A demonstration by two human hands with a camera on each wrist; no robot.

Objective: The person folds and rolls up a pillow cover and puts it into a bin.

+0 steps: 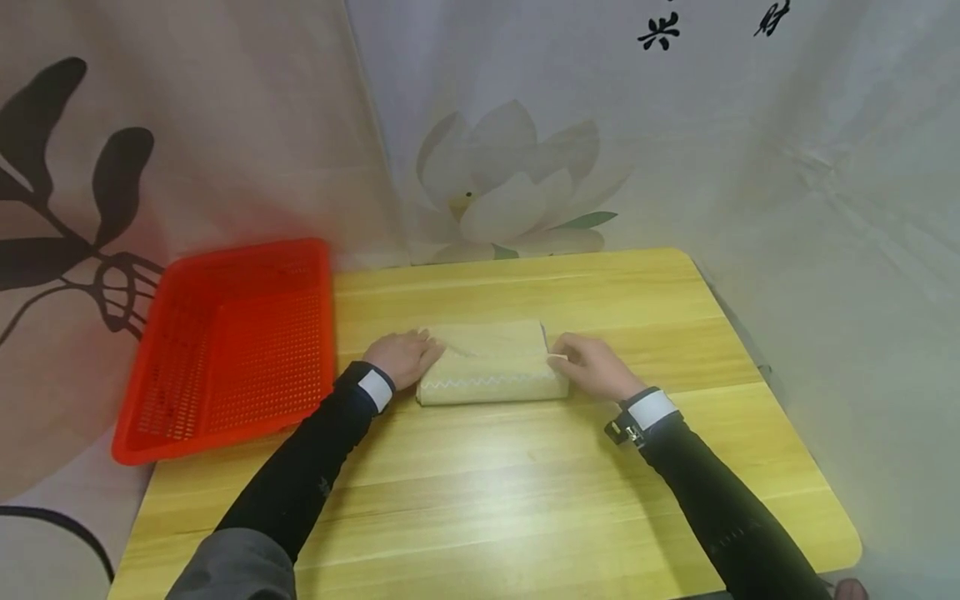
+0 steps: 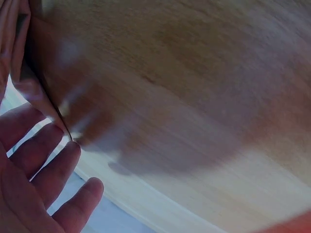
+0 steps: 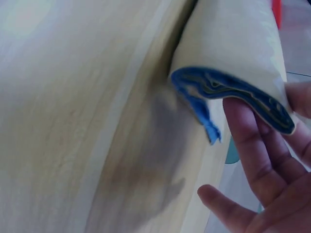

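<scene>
A pale yellow cloth (image 1: 491, 382), folded into a flat roll with a white zigzag line along its front, lies mid-table. My left hand (image 1: 403, 357) rests at its left end; in the left wrist view the fingers (image 2: 56, 172) are spread and fairly straight, tips at the cloth's edge. At the other end my right hand (image 1: 596, 367) pinches the cloth. Up close in the right wrist view, fingers (image 3: 252, 145) lie under the roll (image 3: 233, 43) and the thumb is against its outer face. Blue layers show in the roll's end, and a blue flap hangs down.
A red perforated plastic basket (image 1: 251, 350) stands at the table's left side. The wooden table (image 1: 517, 500) has rounded corners. Behind it hangs a pale curtain (image 1: 735, 150) printed with a lotus and dark leaves.
</scene>
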